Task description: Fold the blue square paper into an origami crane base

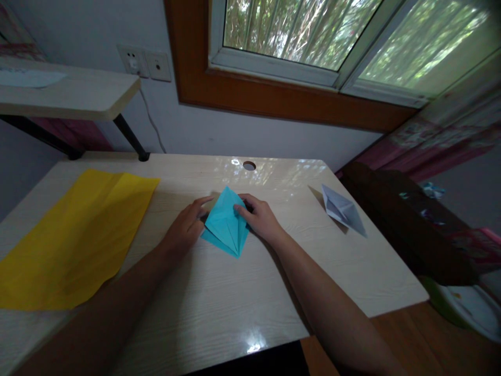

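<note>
A light-blue sheet of origami paper [227,222], folded into a layered diamond with crease lines, is in the middle of the desk. My right hand [258,215] grips its right edge, thumb on top and fingers behind. At the paper's left edge is my left hand [187,225], its index finger stretched out and apart from the thumb. The left thumb tip is close to the paper; whether it touches is hard to tell.
A yellow sheet [86,240] lies on the left of the pale desk [235,313]. Toward the right edge stands a folded white paper boat [343,209]. A raised shelf [90,96] is at the back left, and a round cable hole [249,165] sits near the rear edge.
</note>
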{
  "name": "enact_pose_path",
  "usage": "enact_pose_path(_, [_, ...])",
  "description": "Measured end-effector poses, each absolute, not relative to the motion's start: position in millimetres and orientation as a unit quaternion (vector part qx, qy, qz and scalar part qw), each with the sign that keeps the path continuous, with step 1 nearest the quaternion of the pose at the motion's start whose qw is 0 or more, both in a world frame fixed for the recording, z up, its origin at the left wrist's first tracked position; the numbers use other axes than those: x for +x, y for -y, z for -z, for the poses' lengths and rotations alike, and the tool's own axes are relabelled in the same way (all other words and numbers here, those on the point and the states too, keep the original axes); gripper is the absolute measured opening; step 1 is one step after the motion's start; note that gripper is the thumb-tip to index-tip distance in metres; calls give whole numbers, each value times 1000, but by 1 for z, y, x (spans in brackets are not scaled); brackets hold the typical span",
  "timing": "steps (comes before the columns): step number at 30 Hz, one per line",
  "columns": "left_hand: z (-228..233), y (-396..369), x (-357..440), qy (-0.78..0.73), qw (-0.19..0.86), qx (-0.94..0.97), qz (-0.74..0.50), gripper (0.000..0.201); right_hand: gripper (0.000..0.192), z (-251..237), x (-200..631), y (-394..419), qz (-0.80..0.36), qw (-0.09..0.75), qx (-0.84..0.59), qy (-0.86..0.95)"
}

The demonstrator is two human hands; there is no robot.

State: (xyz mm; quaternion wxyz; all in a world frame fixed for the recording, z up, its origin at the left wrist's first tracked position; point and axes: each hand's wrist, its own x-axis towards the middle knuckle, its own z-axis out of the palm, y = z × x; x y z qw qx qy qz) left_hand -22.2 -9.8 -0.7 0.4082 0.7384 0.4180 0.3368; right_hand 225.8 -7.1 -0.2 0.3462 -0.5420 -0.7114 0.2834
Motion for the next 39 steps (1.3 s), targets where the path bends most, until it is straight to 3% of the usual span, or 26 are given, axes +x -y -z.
enact_pose_path(9, [6, 7, -17, -445, 395, 736, -324, 54, 32, 1, 227, 6, -288, 343, -542, 711])
enact_pose_path(21, [6, 6, -20, -444, 352, 767, -301, 66, 32, 4, 229, 5, -301, 360, -533, 704])
enact_pose_path(24, [7, 6, -20, -432, 320, 790, -295, 70, 32, 4, 230, 5, -294, 362, -542, 699])
enact_pose_path(29, [8, 7, -18, -426, 252, 825, -273, 61, 31, -3, 230, 6, -299, 353, -533, 708])
enact_pose_path(36, [6, 8, -17, -436, 231, 832, -255, 51, 40, -11, 241, 5, -404, 349, -480, 696])
enact_pose_path(39, [6, 8, -18, -430, 229, 838, -248, 56, 37, -10, 250, 3, -453, 357, -438, 689])
